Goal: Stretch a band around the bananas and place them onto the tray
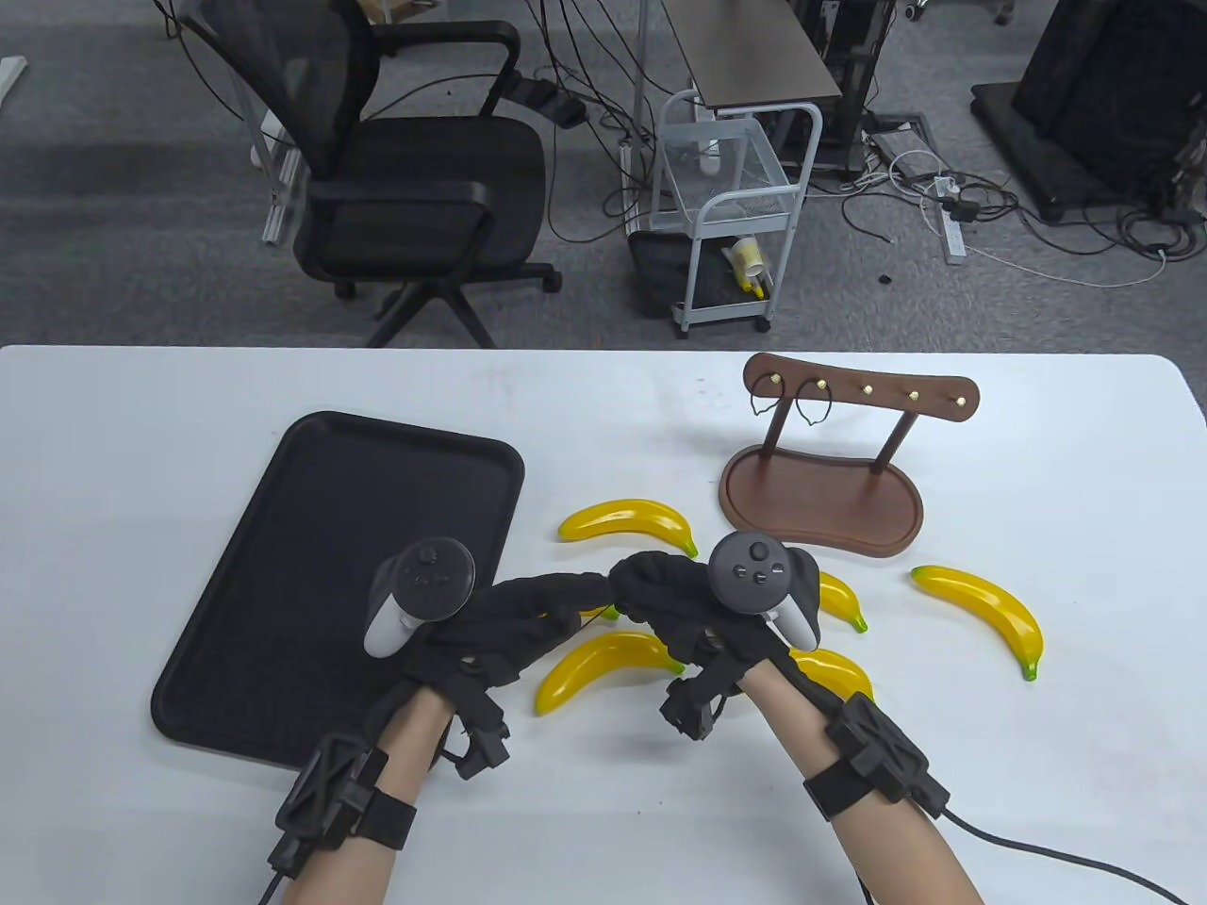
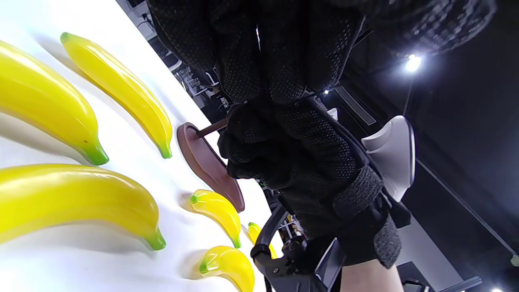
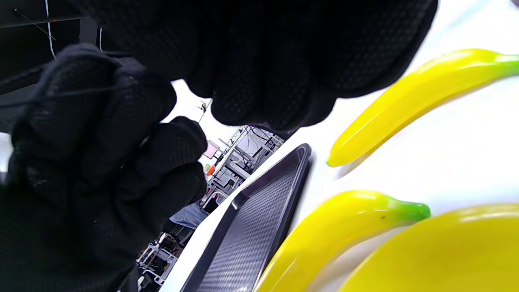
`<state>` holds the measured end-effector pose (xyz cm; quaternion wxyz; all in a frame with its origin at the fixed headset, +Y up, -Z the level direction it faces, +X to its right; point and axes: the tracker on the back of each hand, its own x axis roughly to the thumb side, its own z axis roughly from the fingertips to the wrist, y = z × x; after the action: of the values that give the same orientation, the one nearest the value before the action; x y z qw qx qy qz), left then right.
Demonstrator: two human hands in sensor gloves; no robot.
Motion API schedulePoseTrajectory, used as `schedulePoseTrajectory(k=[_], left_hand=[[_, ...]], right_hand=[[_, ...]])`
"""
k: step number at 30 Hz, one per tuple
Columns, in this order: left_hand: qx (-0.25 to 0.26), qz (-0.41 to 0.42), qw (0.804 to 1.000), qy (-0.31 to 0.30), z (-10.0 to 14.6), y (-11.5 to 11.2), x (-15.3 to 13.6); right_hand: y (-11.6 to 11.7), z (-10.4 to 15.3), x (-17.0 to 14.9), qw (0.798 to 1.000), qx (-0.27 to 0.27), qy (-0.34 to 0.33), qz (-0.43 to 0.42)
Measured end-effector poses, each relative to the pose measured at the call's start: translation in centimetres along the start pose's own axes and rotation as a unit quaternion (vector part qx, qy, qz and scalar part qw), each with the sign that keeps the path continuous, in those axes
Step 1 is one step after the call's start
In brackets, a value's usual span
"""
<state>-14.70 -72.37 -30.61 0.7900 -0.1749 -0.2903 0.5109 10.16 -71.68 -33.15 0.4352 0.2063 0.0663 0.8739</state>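
The tray (image 1: pixel 283 528) lies bare at the left of the surface (image 1: pixel 603 811), flat and dark. Beside it the left hand (image 1: pixel 514 627) and right hand (image 1: pixel 674 603) meet fingertip to fingertip above the bananas (image 1: pixel 603 665), both curled. A thin dark strand crosses the left hand's fingers (image 3: pixel 93 93) in the right wrist view; I take it for the band (image 3: pixel 81 92), pinched between the two hands, though it is too fine to be sure. No banana is bound yet: all lie loose on the surface, none on the tray.

The risk, as I judge it, is the band slipping off a glove as it is pulled wide and snapping away, since the mesh fingertips give little feel. The bananas are glossy and curved, so a band drawn over them could skid toward a tip, or roll them apart.

To the right stands a brown rack (image 1: pixel 830 471) with two spare loops hung on its pegs. Beyond the white surface is grey carpet, an office chair (image 1: pixel 405 179), a white cart (image 1: pixel 735 217) and trailing cables.
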Motion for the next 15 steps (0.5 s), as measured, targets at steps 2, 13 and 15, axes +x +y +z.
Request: schedulePoseTrajectory(k=[2,13,15], left_hand=[[0.001,0.013,1.0,-0.004,-0.04,0.0,-0.03],[-0.012,0.057,0.998,-0.009,-0.17,-0.17,-0.34],[-0.014,0.054,0.998,-0.01,-0.16,-0.2,-0.31]], right_hand=[[0.04,-0.03,-0.03,1.0,0.007,-0.002,-0.005],[0.81,-0.06,-0.34,0.999,0.026,-0.003,-0.044],[0.86,-0.1,-0.57,0.998,0.034,-0.003,-0.059]])
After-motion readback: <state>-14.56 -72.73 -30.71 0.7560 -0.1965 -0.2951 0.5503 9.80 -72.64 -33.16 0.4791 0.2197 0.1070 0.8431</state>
